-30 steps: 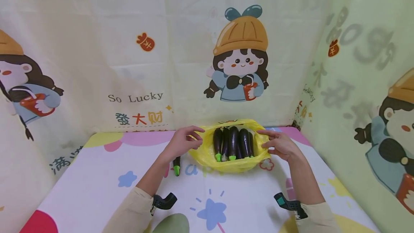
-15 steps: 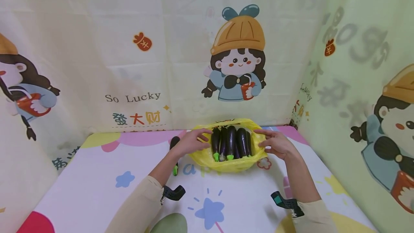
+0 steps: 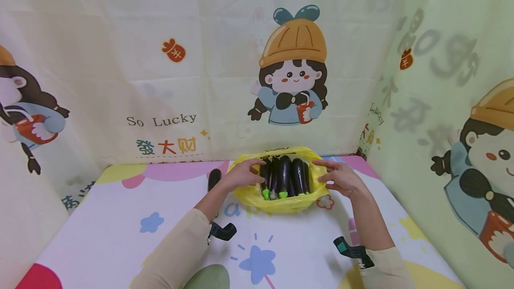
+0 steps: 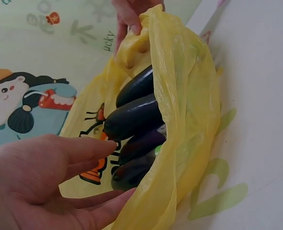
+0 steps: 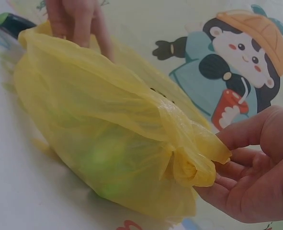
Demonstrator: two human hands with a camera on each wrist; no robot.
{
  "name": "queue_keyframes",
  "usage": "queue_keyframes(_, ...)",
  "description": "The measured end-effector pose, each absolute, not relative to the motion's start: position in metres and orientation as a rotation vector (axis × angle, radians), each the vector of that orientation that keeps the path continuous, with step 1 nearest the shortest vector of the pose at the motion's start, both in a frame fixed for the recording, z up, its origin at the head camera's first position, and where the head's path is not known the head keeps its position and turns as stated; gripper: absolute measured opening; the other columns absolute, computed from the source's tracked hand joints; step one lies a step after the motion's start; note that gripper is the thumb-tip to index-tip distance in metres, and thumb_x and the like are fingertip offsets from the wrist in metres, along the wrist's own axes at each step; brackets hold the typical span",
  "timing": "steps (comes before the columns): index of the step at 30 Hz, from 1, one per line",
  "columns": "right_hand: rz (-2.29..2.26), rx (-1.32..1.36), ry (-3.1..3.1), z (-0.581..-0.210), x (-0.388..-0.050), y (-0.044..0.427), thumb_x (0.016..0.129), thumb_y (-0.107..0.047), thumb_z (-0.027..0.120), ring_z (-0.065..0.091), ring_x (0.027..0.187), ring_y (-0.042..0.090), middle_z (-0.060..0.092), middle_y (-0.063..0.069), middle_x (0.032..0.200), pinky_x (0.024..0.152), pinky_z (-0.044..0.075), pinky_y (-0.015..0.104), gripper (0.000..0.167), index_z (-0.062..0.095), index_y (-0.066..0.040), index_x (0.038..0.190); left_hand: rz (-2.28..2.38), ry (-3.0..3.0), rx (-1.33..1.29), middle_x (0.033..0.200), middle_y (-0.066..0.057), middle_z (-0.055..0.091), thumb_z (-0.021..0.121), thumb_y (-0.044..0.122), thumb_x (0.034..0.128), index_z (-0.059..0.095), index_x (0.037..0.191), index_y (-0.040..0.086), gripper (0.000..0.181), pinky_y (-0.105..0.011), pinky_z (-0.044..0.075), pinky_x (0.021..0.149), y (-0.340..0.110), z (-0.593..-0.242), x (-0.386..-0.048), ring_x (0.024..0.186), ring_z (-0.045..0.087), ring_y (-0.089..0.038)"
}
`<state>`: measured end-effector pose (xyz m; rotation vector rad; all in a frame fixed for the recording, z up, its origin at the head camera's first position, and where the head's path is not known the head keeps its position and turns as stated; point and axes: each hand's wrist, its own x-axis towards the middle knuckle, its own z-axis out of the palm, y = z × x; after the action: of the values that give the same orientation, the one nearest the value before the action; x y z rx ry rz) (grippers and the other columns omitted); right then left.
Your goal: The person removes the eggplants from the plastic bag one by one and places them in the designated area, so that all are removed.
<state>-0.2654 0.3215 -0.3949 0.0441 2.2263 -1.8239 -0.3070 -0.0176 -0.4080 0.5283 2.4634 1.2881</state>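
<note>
A yellow plastic bag (image 3: 257, 202) lies with its mouth wide at the back of the table. Several dark eggplants (image 3: 284, 175) are side by side inside, green stem ends toward me. My left hand (image 3: 242, 175) reaches into the bag's left side, its fingers loosely extended by the leftmost eggplant; in the left wrist view a fingertip meets or nearly meets an eggplant (image 4: 131, 117). At the right side, my right hand (image 3: 343, 178) holds the bag's gathered edge (image 5: 194, 165) between thumb and fingers. Another eggplant (image 3: 214, 179) lies outside, left of the bag, partly hidden by my left forearm.
The table (image 3: 120, 217) wears a white cloth printed with colourful shapes. A printed curtain (image 3: 225, 79) stands right behind the bag, and another curtain (image 3: 425, 101) closes the right side. Each wrist carries a black strap-on device (image 3: 223, 231).
My left hand has moved right, from the bag's left rim into its mouth beside the eggplants. The loose eggplant shows more now. My right hand keeps its place at the bag's right edge.
</note>
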Motion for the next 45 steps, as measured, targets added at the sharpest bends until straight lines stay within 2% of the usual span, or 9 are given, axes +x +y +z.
queue_keyframes(5,-1.823,0.048,2.230,-0.395,-0.265,0.320,0.094,0.003,0.065,0.060,0.116,0.022,0.040,0.018,0.154,0.092,0.061,0.036,0.062,0.050,-0.005,0.153,1.278,2.480,0.533,0.127,-0.021,0.064,0.077,0.016,0.0924,0.051,0.154,0.015,0.067,-0.046,0.061,0.088,-0.011,-0.411,-0.313,0.093,0.070,-0.036)
queue_keyframes(8,-1.824,0.046,2.223,-0.395,-0.265,0.319,0.094,0.003,0.064,0.060,0.116,0.023,0.041,0.019,0.155,0.091,0.061,0.036,0.062,0.050,-0.005,0.153,1.239,2.509,0.543,0.123,-0.018,0.066,0.078,0.016,0.0908,0.051,0.154,0.014,0.069,-0.045,0.061,0.085,-0.007,-0.413,-0.315,0.091,0.070,-0.037)
queue_keyframes(15,-1.812,0.039,2.226,-0.396,-0.264,0.319,0.094,0.003,0.063,0.060,0.117,0.024,0.038,0.019,0.159,0.093,0.060,0.037,0.061,0.049,-0.005,0.153,1.141,2.569,0.520,0.136,-0.018,0.063,0.080,0.018,0.0889,0.053,0.153,0.016,0.069,-0.037,0.061,0.078,0.003,-0.414,-0.316,0.088,0.072,-0.035)
queue_keyframes(25,-1.846,0.043,2.202,-0.399,-0.265,0.320,0.094,0.004,0.064,0.064,0.112,0.019,0.033,0.020,0.165,0.093,0.060,0.037,0.061,0.050,-0.005,0.153,1.115,2.548,0.401,0.139,-0.017,0.060,0.079,0.016,0.0900,0.055,0.150,0.018,0.065,-0.039,0.061,0.082,0.013,-0.419,-0.321,0.080,0.069,-0.027)
queue_keyframes(29,-1.851,0.024,2.199,-0.399,-0.266,0.320,0.094,0.003,0.064,0.064,0.112,0.018,0.035,0.020,0.165,0.093,0.060,0.036,0.062,0.049,-0.005,0.154,1.136,2.541,0.395,0.139,-0.019,0.059,0.079,0.013,0.0896,0.055,0.150,0.017,0.065,-0.038,0.062,0.078,0.015,-0.420,-0.323,0.076,0.068,-0.027)
queue_keyframes(36,-1.836,0.056,2.223,-0.399,-0.266,0.321,0.094,0.004,0.064,0.064,0.112,0.019,0.035,0.019,0.165,0.092,0.060,0.037,0.061,0.051,-0.006,0.153,1.118,2.547,0.379,0.136,-0.020,0.060,0.079,0.010,0.0884,0.054,0.150,0.016,0.067,-0.040,0.063,0.076,0.019,-0.421,-0.325,0.078,0.071,-0.032)
queue_keyframes(45,-1.847,0.058,2.207,-0.399,-0.267,0.321,0.094,0.005,0.063,0.062,0.113,0.021,0.037,0.019,0.162,0.092,0.060,0.036,0.062,0.050,-0.005,0.153,1.170,2.555,0.370,0.127,-0.020,0.066,0.076,-0.003,0.0819,0.056,0.148,0.013,0.071,-0.038,0.058,0.059,0.021,-0.420,-0.326,0.059,0.061,-0.027)
